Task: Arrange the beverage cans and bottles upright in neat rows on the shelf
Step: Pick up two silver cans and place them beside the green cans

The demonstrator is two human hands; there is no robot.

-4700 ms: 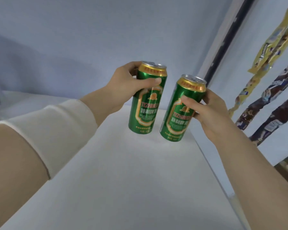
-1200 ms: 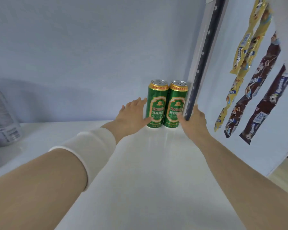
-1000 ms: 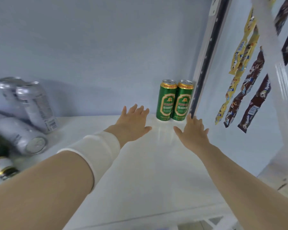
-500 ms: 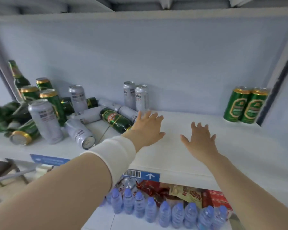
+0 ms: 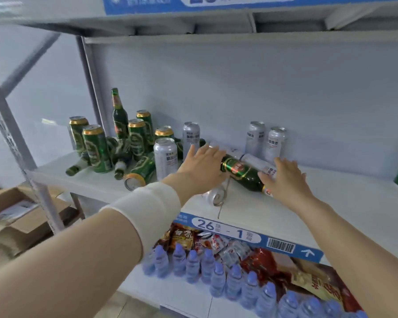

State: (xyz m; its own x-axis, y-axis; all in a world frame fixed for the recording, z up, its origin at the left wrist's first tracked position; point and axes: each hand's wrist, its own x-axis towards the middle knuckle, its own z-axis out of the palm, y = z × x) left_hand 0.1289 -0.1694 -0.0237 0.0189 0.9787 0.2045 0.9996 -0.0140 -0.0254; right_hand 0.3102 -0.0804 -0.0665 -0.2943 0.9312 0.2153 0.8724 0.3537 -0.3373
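Reach step: left hand [image 5: 201,165] and right hand [image 5: 285,180], grips released, flank the lying green bottle [image 5: 241,174], which next needs grasping and standing upright.

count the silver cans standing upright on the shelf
4: a front silver can beside the green cans, a rear silver can behind it, then a left back-wall can and right back-wall can. Tipped ones aren't counted; some may be hidden.

Glossy green glass bottle [image 5: 244,174], shiny metal silver cans [image 5: 265,143], matt white shelf [image 5: 251,210]
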